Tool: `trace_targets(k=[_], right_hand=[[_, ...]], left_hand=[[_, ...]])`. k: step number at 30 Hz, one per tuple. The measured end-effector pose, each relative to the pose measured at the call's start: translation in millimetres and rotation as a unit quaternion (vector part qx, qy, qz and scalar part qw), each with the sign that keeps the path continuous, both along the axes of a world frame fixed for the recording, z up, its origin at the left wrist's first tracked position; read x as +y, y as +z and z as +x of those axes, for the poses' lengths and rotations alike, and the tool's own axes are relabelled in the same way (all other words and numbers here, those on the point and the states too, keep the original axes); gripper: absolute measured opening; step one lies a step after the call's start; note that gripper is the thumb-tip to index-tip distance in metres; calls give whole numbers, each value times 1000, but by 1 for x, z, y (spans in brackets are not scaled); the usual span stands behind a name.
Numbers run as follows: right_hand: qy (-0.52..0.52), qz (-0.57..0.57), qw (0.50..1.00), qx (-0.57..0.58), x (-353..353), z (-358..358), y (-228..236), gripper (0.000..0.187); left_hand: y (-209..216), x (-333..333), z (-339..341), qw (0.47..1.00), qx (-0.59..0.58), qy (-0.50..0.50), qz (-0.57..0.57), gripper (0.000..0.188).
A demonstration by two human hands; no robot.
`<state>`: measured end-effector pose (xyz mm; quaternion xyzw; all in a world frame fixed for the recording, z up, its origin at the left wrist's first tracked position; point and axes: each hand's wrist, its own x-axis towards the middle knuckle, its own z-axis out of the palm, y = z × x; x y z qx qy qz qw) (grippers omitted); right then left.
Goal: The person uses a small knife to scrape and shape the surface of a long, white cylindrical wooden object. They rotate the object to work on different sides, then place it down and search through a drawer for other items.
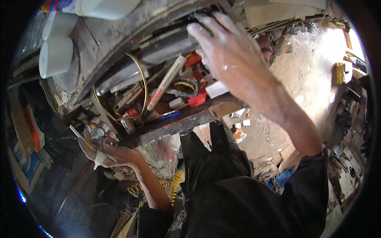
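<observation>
a cluttered workshop shelf point(186, 119) of tools; i see my right hand point(226, 55) spread open over it, my left hand point(109, 154) below it gripping a small white glue tube point(99, 158), light, squeezable, best held mid-body.

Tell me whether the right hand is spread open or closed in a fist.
Spread open. The right hand reaches flat into the cluttered tray, fingers extended over the tools, gripping nothing visible.

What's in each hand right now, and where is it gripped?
Left hand holds a small white nozzle-tipped tube around its body. Right hand reaches into the cluttered tool tray; whether it grips anything cannot be told.
</observation>
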<state>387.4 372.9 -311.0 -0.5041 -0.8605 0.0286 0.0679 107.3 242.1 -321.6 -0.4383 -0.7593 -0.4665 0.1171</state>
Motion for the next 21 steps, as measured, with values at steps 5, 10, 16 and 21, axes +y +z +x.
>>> trace_targets(k=[5, 10, 16, 21], right_hand=[[81, 76, 993, 32, 7, 12, 1, 29], [107, -41, 993, 16, 15, 22, 18, 34], [84, 96, 990, 60, 5, 8, 9, 38], [82, 199, 974, 71, 11, 9, 13, 28]], left_hand=[[1, 4, -8, 1000, 19, -7, -16, 43], [0, 3, -6, 1000, -1, -9, 3, 45], [1, 8, -2, 999, -27, -19, 21, 49], [2, 6, -4, 999, -41, -25, 19, 58]])
